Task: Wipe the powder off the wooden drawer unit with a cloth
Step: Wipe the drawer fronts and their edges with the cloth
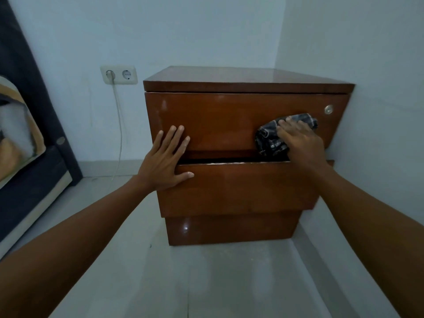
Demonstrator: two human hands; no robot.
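on top drawer front (218, 120), r hand (298, 138) presses cloth (268, 140) at right end, flat l hand (165, 161) braces left, so wipe runs leftward.

Home bedroom corner: wooden drawer unit (241, 143), wall socket (118, 75), mattress edge (34, 157).

Bare forearms (96, 228), no sleeves.

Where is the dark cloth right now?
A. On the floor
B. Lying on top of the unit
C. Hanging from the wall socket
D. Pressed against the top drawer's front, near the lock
D: the right hand presses the cloth against the top drawer front, just below and left of the round lock.
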